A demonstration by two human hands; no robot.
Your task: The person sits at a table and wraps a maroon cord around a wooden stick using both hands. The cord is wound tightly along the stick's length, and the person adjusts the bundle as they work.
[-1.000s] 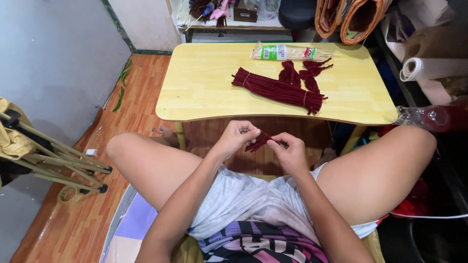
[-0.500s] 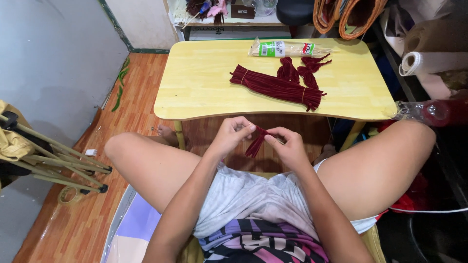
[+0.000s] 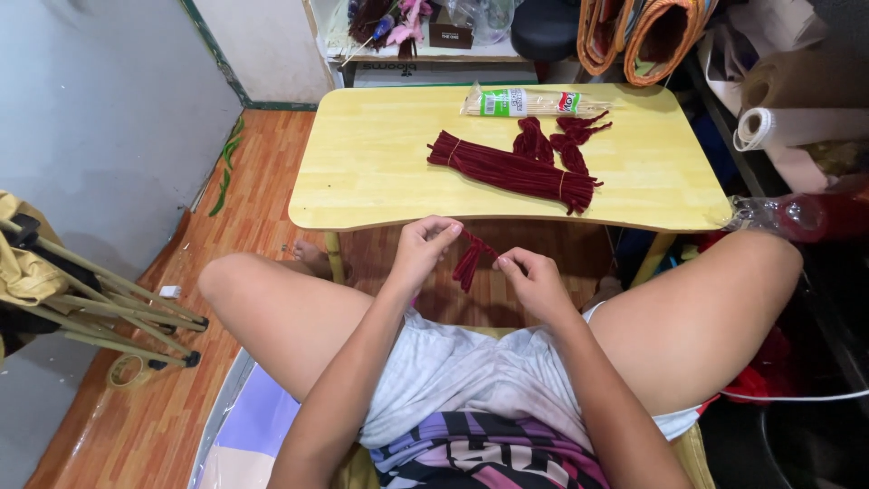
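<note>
Fingers of left hand [image 3: 424, 246] and right hand [image 3: 534, 279] pinching dark red chenille stems [image 3: 471, 260]

Left hand [image 3: 425, 249] and right hand [image 3: 534, 282] pinched a folded dark red pipe cleaner [image 3: 472, 258] just off the yellow table's [image 3: 380, 172] near edge, tied red bundle [image 3: 511, 170] mid-table, clear packet of sticks [image 3: 529, 101] at the far edge
</note>
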